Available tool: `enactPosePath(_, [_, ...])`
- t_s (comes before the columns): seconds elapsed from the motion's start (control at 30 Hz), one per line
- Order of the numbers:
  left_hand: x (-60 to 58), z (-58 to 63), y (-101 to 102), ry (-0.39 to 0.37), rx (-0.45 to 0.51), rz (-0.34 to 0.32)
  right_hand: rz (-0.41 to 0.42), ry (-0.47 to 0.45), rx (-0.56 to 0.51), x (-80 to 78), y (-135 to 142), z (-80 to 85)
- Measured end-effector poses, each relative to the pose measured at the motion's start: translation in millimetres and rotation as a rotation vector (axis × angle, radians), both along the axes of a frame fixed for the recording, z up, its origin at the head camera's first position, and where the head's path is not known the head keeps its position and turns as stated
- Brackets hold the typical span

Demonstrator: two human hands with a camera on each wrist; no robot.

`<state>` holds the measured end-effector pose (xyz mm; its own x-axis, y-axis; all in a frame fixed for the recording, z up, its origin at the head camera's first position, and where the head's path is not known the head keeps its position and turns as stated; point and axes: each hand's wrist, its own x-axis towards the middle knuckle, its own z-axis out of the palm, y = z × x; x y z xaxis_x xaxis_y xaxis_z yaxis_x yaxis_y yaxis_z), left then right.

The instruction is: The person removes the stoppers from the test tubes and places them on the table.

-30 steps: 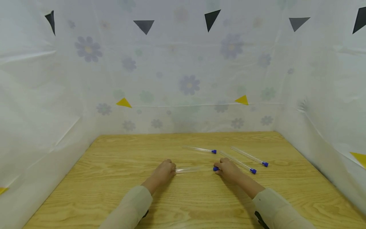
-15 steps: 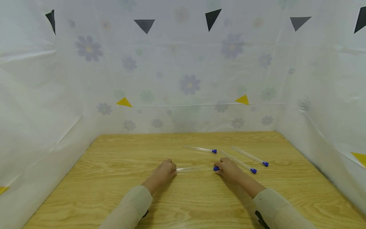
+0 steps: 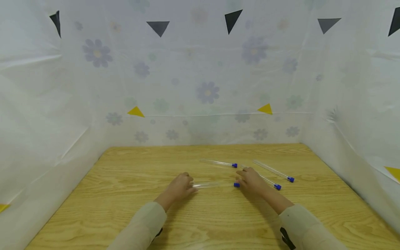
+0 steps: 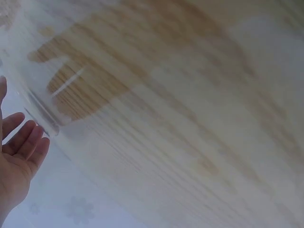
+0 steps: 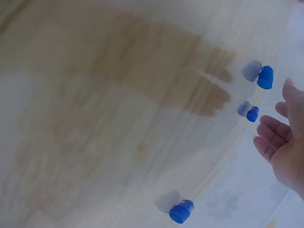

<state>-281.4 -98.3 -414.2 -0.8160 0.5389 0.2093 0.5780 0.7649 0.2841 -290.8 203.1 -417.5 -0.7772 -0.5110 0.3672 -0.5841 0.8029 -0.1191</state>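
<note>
Skinny clear tubes, chunky blue caps, both hands loose

So the left hand (image 3: 179, 187) has its fingers relaxed at one end of a smooth, see-through bare tube (image 3: 206, 185), lying flat on the bench (image 3: 200, 225); can't tell if skin's actually touching it. The right hand (image 3: 252, 183) is spread, with a stubby loose cap (image 3: 236, 185), solid blue, just beside the fingertips and roughly in line with that tube, gap between. A first capped tube (image 3: 223, 163) lies farther back, a second capped tube (image 3: 268, 181) is partly hidden behind the right hand, and a third capped tube (image 3: 272, 169) slants alongside that one. Bench is streaky yellowish wood grain, walled by creased white sheeting (image 3: 181, 69) with faded flowers.
</note>
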Motion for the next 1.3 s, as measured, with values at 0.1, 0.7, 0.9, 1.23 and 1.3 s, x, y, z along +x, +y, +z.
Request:
enactPosePath(0.1, [0.1,2.0,1.5,-0.016,0.011,0.003,-0.01,-0.016,-0.016,-1.4,-0.9,1.6])
enactPosePath(0.7, [-1.6,8.8,16.8,0.074,-0.048,0.104,-0.101,-0.128,-0.089,-14.4,-16.7,4.3])
enactPosePath(0.9, [-4.3,9.6,22.7,0.076,-0.069,0.116,-0.126,-0.12,-0.028,-23.6,-20.5,6.2])
enactPosePath(1.23, [-10.3,5.6,30.0,0.08,-0.07,0.127,-0.146,-0.179,-0.041,-33.5,-31.2,11.4])
enactPosePath(1.3, [-10.7,6.1,32.5,0.077,-0.085,0.131,-0.154,-0.191,-0.041,-35.5,-33.1,11.2])
